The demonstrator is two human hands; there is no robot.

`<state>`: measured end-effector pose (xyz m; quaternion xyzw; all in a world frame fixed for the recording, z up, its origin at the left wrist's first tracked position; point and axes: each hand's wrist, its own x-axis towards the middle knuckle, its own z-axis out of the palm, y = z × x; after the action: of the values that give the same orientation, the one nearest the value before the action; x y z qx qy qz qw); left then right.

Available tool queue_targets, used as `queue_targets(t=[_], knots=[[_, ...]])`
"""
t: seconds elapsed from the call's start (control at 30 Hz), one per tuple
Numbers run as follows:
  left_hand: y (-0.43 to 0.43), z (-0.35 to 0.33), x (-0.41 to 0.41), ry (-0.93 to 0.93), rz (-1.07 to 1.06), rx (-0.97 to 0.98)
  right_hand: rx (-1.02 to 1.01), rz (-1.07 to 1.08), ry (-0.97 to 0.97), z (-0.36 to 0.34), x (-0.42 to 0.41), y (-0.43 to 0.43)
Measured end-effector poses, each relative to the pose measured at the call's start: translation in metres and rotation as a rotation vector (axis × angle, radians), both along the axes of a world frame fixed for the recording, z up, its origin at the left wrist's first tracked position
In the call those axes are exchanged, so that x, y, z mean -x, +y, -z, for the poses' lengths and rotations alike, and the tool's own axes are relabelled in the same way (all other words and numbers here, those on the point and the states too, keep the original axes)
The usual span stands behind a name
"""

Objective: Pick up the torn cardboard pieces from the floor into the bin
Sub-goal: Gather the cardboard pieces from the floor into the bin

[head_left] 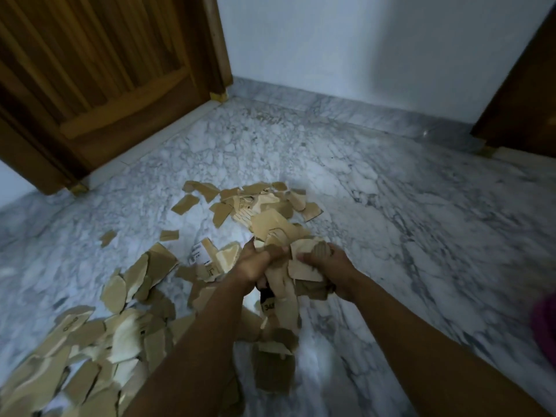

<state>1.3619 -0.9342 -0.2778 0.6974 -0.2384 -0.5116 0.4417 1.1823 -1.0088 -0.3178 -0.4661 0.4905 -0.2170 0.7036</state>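
Several torn brown cardboard pieces lie scattered over the marble floor point(391, 236), thickest at the lower left point(90, 341) and in a patch ahead of my hands point(255, 203). Between my two hands I hold a bunch of cardboard pieces point(288, 266) lifted off the floor, some hanging down below it. My left hand point(255, 260) grips the bunch from the left and my right hand point(325, 260) grips it from the right, thumbs on top. No bin shows in view.
A wooden door point(99, 85) stands at the far left and a second dark wooden door point(523, 94) at the far right, with a white wall point(346, 40) between them. Something magenta point(546, 323) pokes in at the right edge.
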Motion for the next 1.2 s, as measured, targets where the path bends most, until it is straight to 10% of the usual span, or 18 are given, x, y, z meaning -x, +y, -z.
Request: queue_targets(t=[0.53, 1.2], knots=[[-0.111, -0.164, 0.188, 0.078, 0.504, 0.188, 0.068, 0.285, -0.422, -0.199, 0.192, -0.015], [-0.169, -0.15, 0.608, -0.026, 1.06, 0.597, 0.311, 1.259, 0.293, -0.175, 0.56, -0.041]])
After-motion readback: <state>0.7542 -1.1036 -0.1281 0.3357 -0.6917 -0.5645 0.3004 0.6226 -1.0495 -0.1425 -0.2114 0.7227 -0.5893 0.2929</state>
